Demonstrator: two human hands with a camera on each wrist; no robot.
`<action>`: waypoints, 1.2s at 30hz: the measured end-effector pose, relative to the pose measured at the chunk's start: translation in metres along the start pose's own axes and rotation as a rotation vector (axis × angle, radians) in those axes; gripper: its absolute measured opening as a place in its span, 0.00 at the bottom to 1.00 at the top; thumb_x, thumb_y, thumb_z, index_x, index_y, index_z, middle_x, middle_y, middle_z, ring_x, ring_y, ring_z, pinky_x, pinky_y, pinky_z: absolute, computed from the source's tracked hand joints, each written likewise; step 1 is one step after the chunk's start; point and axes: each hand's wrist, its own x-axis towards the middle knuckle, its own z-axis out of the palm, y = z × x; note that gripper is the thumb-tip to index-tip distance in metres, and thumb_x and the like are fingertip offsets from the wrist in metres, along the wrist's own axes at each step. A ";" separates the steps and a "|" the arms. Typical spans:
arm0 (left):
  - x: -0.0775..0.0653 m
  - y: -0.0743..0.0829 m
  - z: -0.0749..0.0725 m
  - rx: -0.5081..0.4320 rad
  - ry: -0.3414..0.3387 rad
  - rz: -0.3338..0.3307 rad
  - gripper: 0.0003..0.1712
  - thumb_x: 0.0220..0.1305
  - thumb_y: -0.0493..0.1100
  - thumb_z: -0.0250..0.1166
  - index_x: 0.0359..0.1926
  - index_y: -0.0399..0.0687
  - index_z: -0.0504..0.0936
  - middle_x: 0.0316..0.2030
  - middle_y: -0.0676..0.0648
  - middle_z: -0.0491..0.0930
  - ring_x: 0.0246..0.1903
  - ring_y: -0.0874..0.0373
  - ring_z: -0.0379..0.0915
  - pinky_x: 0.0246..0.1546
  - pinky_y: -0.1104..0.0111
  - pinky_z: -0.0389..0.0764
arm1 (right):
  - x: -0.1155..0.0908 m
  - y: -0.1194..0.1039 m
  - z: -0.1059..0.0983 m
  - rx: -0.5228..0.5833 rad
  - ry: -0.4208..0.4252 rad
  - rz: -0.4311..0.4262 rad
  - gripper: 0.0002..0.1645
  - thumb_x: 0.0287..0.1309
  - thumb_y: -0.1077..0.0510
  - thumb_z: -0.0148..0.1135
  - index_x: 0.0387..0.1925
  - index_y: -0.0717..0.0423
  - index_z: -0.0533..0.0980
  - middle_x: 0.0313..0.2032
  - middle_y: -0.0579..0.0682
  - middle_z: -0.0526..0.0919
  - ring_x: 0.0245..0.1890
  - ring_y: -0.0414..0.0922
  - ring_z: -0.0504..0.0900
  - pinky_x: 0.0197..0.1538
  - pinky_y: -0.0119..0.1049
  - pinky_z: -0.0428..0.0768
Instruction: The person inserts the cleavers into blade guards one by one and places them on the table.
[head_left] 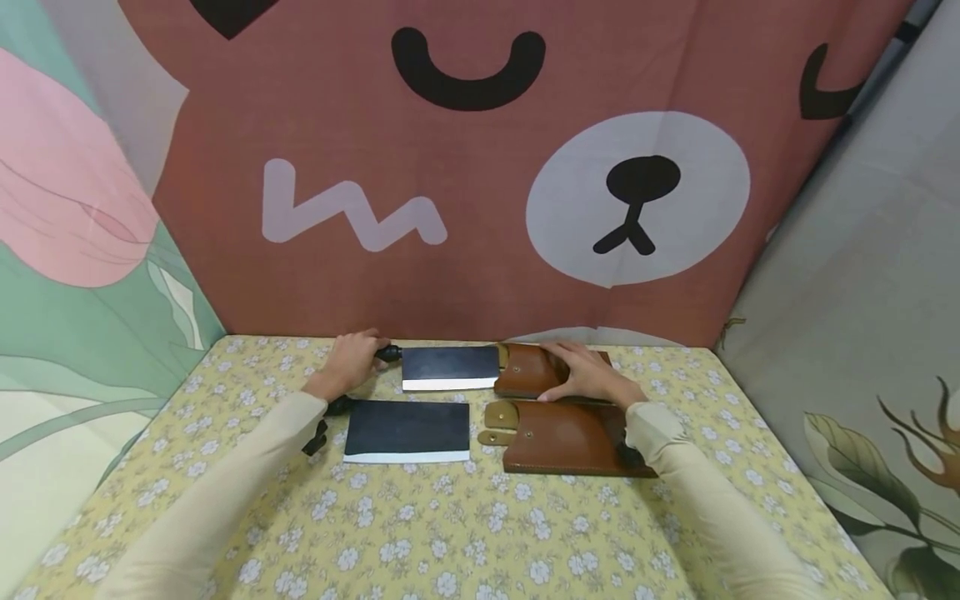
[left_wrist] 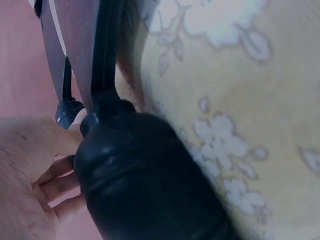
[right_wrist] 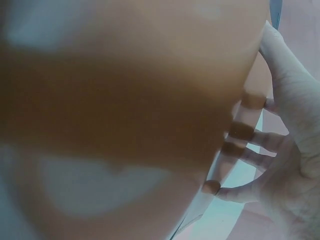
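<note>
My left hand (head_left: pixel 347 364) grips the black handle (head_left: pixel 388 353) of the far cleaver (head_left: pixel 450 364), whose blade has a dark face and a bright edge. The blade's front end meets the mouth of a brown leather sheath (head_left: pixel 522 372). Over that sheath, my right hand (head_left: pixel 583 372) holds it, thumb at the near side and fingers toward the far side. A second, larger cleaver (head_left: pixel 407 427) lies nearer me, its black handle (left_wrist: pixel 145 175) big in the left wrist view. To its right is a second brown sheath (head_left: pixel 570 437), below my right wrist.
A yellow flowered cloth (head_left: pixel 420 533) covers the table. Behind it hangs a reddish-brown curtain (head_left: pixel 480 283) with a cartoon bear print. Patterned hangings stand at the left and right sides. The near sheath's tan straps (head_left: pixel 498 425) point toward the larger cleaver.
</note>
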 end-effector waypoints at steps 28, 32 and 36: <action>0.011 0.005 0.007 0.024 -0.031 0.005 0.24 0.62 0.42 0.77 0.57 0.38 0.85 0.47 0.38 0.85 0.48 0.40 0.84 0.44 0.46 0.80 | 0.002 -0.005 -0.002 -0.011 -0.007 0.018 0.68 0.49 0.32 0.81 0.81 0.55 0.59 0.79 0.66 0.58 0.77 0.69 0.57 0.69 0.74 0.60; 0.013 0.010 0.007 0.039 -0.042 0.002 0.24 0.64 0.42 0.76 0.58 0.37 0.84 0.49 0.38 0.84 0.50 0.40 0.82 0.46 0.46 0.79 | 0.004 -0.005 -0.002 -0.020 0.000 0.006 0.67 0.49 0.33 0.81 0.81 0.56 0.59 0.78 0.67 0.59 0.77 0.69 0.57 0.69 0.74 0.61; 0.017 0.017 0.008 0.056 -0.056 0.001 0.24 0.67 0.42 0.74 0.60 0.36 0.83 0.51 0.36 0.80 0.53 0.37 0.77 0.48 0.42 0.77 | 0.004 -0.005 0.000 -0.028 -0.002 -0.003 0.67 0.49 0.34 0.81 0.81 0.56 0.59 0.78 0.67 0.58 0.77 0.69 0.57 0.70 0.74 0.61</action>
